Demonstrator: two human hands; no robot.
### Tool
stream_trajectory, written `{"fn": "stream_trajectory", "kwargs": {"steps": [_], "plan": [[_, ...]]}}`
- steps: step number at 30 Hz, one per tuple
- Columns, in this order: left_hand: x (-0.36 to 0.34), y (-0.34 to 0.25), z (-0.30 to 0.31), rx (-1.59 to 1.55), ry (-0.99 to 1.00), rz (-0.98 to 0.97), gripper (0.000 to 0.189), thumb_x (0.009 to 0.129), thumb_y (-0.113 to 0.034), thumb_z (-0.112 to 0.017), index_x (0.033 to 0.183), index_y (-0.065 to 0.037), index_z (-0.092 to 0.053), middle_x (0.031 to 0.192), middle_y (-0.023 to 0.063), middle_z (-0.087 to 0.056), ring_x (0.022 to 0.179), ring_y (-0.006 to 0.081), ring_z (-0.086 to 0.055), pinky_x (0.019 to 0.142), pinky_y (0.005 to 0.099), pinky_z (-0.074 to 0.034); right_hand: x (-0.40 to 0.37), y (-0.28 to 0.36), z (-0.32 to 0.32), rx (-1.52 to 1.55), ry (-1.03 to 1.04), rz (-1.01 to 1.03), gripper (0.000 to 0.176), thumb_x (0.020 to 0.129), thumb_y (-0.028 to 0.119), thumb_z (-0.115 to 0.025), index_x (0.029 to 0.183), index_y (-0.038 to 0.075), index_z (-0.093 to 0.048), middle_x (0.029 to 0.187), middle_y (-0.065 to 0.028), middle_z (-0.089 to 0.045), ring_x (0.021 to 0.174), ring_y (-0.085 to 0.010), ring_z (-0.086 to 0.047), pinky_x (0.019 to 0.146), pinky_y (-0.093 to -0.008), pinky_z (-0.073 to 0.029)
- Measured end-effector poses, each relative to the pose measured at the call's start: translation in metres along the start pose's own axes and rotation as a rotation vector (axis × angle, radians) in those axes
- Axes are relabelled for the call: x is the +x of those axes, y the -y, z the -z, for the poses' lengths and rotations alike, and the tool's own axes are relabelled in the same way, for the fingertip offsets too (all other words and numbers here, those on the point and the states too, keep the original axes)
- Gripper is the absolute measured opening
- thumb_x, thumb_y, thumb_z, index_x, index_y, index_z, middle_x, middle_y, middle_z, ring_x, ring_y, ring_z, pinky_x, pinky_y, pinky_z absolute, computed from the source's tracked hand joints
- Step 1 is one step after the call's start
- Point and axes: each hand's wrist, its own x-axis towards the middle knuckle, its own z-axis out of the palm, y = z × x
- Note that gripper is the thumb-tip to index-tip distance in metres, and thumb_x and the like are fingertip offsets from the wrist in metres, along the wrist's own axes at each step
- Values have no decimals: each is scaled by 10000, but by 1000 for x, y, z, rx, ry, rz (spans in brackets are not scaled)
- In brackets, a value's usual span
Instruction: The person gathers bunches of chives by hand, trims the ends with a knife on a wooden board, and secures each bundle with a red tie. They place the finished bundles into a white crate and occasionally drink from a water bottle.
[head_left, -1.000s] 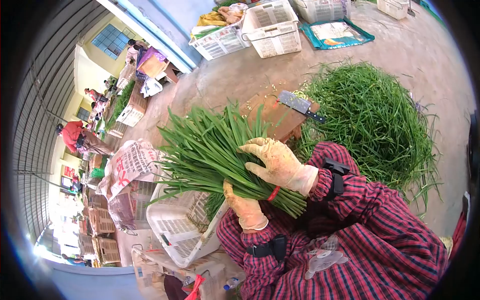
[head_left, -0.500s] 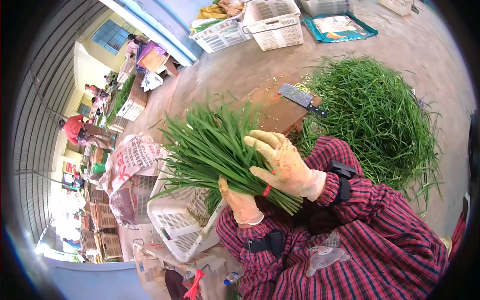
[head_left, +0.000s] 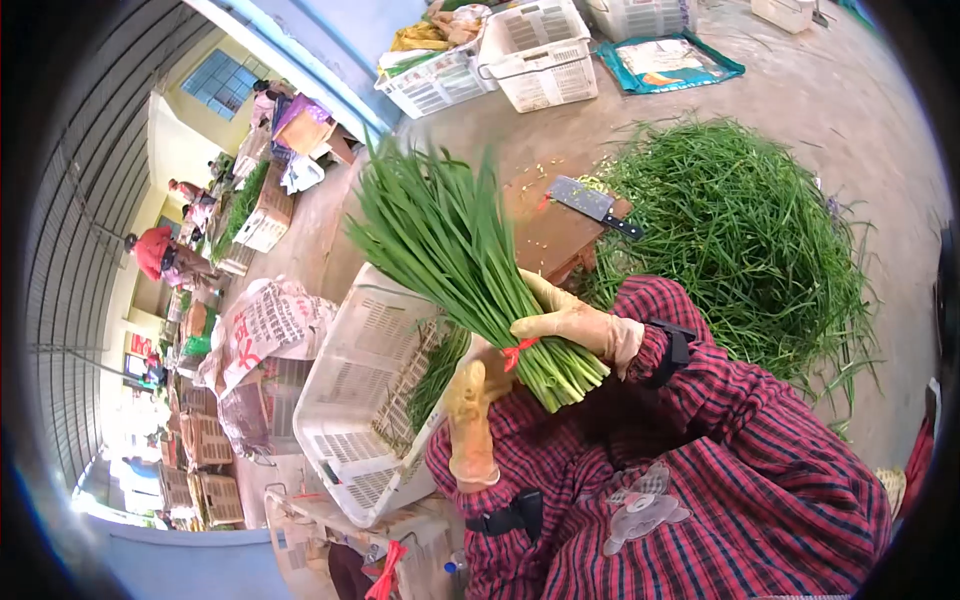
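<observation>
A bundle of garlic chives (head_left: 440, 235), bound near its cut ends by a red tie (head_left: 517, 352), is held up in front of me with its leaves pointing up and left. My right hand (head_left: 575, 322), in a pale glove, grips it just above the tie, thumb across the front and fingers partly behind. Below and left of the tie is my left hand (head_left: 472, 425), also gloved. Its thumb stands apart from the fingers, which reach toward the underside of the bundle and are partly hidden there.
A white crate (head_left: 345, 400) with some chives (head_left: 438, 375) stands at left. A cleaver (head_left: 590, 203) lies on a wooden board (head_left: 545, 235). A large heap of loose chives (head_left: 740, 220) covers the floor at right. Further crates (head_left: 540, 60) stand at the back; people work far left.
The bundle has tipped more upright, its leaves higher. My right hand has gone from spread fingers to gripping it. My left hand has shifted slightly down, its thumb now off the stems.
</observation>
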Motion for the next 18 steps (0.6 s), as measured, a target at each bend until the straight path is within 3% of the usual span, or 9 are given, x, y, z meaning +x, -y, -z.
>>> {"fn": "stream_trajectory", "kwargs": {"steps": [1,3,5,6,8,9,12,13,18], "plan": [[1,1,-8,-260,-41,19,346,1060,-203,-559,1324,18,-600,1268,122,-668,1123,207,-665,923,374,-562,-4,4,-4,56,45,-55,909,924,93,-754,1641,56,-196,1509,-77,-516,1386,-176,-480,1151,-348,-396],[26,2,-9,-361,-37,-68,367,1055,-213,-563,1341,16,-590,1270,114,-669,1117,218,-667,930,376,-560,-5,-1,-12,9,101,-39,921,917,108,-767,1640,53,-198,1511,-83,-514,1381,-176,-483,1153,-351,-393],[41,-7,-5,230,-73,-322,447,1055,-264,-553,1406,12,-528,1292,136,-659,1135,256,-673,1001,384,-539,-5,-6,-14,-150,115,-71,930,906,180,-795,1628,40,-226,1516,-104,-513,1357,-183,-501,1142,-357,-403],[47,-2,-8,227,-81,-328,447,1055,-264,-553,1406,12,-528,1292,136,-659,1135,256,-673,1001,384,-539,-4,5,-24,-157,124,-71,930,906,180,-795,1628,40,-226,1516,-104,-513,1357,-183,-501,1142,-357,-403],[59,18,-26,-573,-192,-230,445,1018,-228,-589,1389,13,-536,1317,137,-643,1169,252,-651,1007,379,-534,-3,24,-44,-442,-86,12,899,909,241,-798,1607,24,-274,1490,-126,-539,1338,-192,-515,1136,-359,-407],[56,8,-41,-475,-305,-325,454,986,-207,-622,1378,9,-542,1319,137,-638,1141,247,-658,945,378,-566,8,10,-41,-452,-158,140,795,922,269,-786,1551,9,-377,1415,-133,-601,1283,-197,-558,1105,-350,-436],[52,-8,-55,-585,-378,-258,440,962,-170,-634,1361,1,-565,1295,131,-646,1092,255,-674,922,392,-577,17,0,-33,-25,-292,57,539,983,240,-726,1428,10,-529,1254,-93,-686,1095,-178,-661,944,-330,-551],[52,-7,-54,-588,-381,-256,440,962,-170,-634,1361,1,-565,1295,131,-646,1092,255,-674,922,392,-577,17,2,-28,-36,-372,-49,460,1015,230,-685,1401,16,-554,1216,-80,-700,1029,-170,-683,879,-327,-579],[54,-5,-45,-658,-313,-133,442,968,-197,-644,1371,-28,-576,1292,108,-650,1096,248,-676,939,396,-576,15,5,-23,43,-342,-29,415,1031,252,-663,1363,14,-589,1197,-78,-710,1007,-171,-694,849,-327,-589]]}}
